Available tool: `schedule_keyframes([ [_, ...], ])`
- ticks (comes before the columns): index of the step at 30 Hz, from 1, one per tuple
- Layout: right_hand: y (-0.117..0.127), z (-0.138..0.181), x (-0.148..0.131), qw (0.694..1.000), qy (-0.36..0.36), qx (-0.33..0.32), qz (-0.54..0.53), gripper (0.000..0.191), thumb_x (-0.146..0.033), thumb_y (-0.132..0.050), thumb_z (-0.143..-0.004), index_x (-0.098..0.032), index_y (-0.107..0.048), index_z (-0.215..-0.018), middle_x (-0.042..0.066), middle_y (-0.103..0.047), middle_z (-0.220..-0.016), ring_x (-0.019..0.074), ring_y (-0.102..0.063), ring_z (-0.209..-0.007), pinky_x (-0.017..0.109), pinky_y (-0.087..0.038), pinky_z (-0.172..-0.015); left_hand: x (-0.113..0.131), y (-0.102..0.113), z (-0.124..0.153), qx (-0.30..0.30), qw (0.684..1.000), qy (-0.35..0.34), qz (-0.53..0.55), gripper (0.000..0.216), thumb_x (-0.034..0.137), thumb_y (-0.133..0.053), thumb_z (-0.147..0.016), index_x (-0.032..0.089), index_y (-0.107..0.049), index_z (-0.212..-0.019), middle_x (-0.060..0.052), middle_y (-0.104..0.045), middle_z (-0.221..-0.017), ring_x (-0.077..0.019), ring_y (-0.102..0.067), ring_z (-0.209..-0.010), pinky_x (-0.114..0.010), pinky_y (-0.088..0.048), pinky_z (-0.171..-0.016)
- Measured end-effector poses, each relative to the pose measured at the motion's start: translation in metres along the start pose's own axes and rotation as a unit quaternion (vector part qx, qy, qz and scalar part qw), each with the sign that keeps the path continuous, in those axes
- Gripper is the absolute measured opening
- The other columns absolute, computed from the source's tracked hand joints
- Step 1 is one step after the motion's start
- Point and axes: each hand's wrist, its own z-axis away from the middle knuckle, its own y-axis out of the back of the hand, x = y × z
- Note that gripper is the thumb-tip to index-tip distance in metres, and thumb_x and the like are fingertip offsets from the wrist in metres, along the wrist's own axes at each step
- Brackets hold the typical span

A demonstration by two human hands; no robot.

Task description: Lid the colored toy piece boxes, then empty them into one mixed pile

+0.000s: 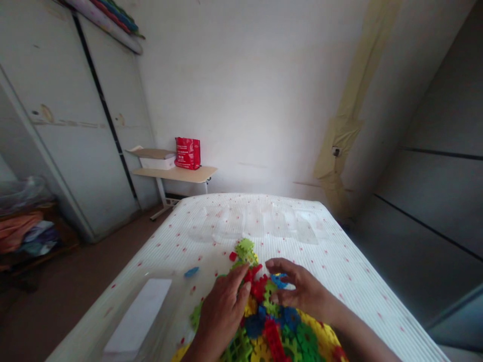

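Note:
A heap of plastic gear toy pieces in red, yellow, green and blue lies at the near end of the table, with a red gear (259, 287) in its middle. My left hand (225, 302) rests over the heap's left side, fingers stretched forward beside a red piece (252, 273). Curved and spread, the fingers of my right hand (300, 287) hover on the other side; its thumb is close to a green gear (270, 297), and whether they touch is unclear. Beyond my hands stands a light green gear (245, 247). I see nothing held in either hand.
Several clear plastic trays (260, 221) sit across the far part of the cloth-covered table (354, 281). To the left lie a blue piece (191, 272) and a long white block (139, 317) in clear plastic. A red bag (187, 153) stands on a small desk (188, 174) behind.

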Motion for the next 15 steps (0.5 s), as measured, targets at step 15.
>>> schedule_keyframes([
  [15,0.038,0.115,0.050,0.964,0.045,0.136,0.222,0.073,-0.035,-0.076,-0.063,-0.042,-0.047,-0.129,0.001,-0.047,-0.138,0.0339,-0.043,-0.125,0.046,-0.039,-0.102,0.003,0.012,0.029,0.009,0.985,-0.074,-0.157,0.071,0.062,-0.055,-0.072,0.035,-0.039,-0.136,-0.011,-0.048,-0.137,-0.0387,-0.049,-0.113,-0.050,-0.041,-0.082],
])
